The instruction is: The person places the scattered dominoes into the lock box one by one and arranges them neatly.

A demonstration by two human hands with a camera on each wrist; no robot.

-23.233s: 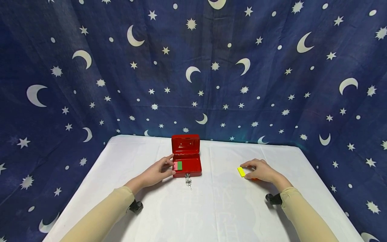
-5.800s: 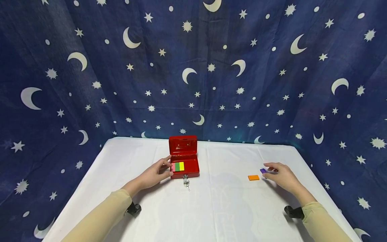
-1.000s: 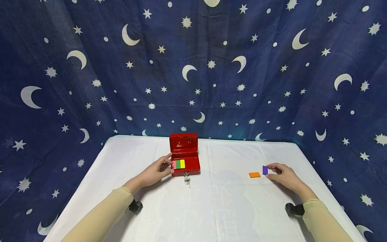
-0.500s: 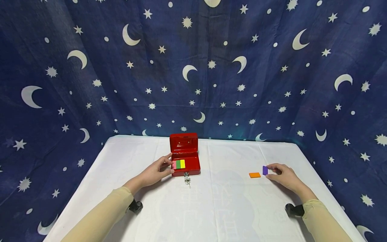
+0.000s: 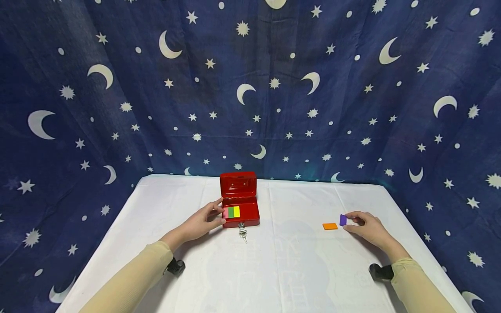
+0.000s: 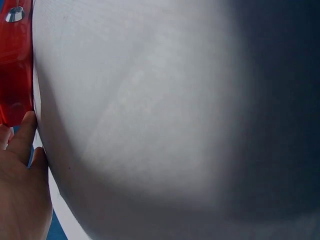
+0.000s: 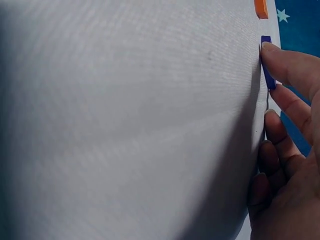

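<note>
A red cash box (image 5: 248, 212) stands on the table with its lid raised. Inside, at the left end, a pink block (image 5: 225, 213), a green block (image 5: 231, 212) and a yellow block (image 5: 236, 211) lie side by side. My left hand (image 5: 201, 221) holds the box's left end, thumb at the front corner and index finger near the hinge; the left wrist view catches the thumb tip on the red corner. Off to the right, my right hand (image 5: 368, 228) pinches a thin purple block (image 5: 342, 220) between thumb and index finger, its other fingers bent below.
Left of the purple block, an orange block (image 5: 330, 226) lies flat on the white tablecloth (image 5: 289, 269). A lock with keys (image 5: 242, 234) hangs from the box's front. Behind the table hangs a dark blue curtain (image 5: 289, 113) with moons and stars.
Since the oldest frame the yellow block has gone from the right hand into the box. The right hand has moved right to the purple block, which has turned upright. Little differs over the last second.
</note>
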